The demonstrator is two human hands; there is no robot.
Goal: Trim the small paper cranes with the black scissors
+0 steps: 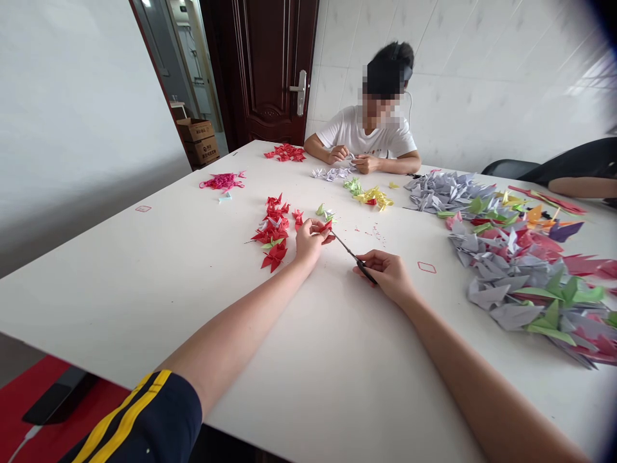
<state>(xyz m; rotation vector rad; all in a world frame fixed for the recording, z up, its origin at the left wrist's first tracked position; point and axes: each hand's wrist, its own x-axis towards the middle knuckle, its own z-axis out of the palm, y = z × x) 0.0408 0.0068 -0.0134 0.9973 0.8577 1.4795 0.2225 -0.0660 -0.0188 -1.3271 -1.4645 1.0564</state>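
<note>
My left hand (311, 239) pinches a small red folded paper piece (328, 226) over the white table (193, 276). My right hand (385, 273) holds a pair of black-handled scissors (355, 257), with the blades pointing toward the paper in my left hand. A loose heap of red origami cranes (272, 231) lies just left of my left hand. Several small green paper pieces (324, 212) lie just beyond it, and tiny red paper scraps (371, 231) are scattered near the scissors.
A seated person (369, 128) across the table works small white paper (335, 172) between both hands. Large heaps of grey, green and pink paper cranes (506, 257) cover the right side. Yellow (373, 197) and red (285, 152) folded pieces and pink paper strips (222, 182) lie farther off.
</note>
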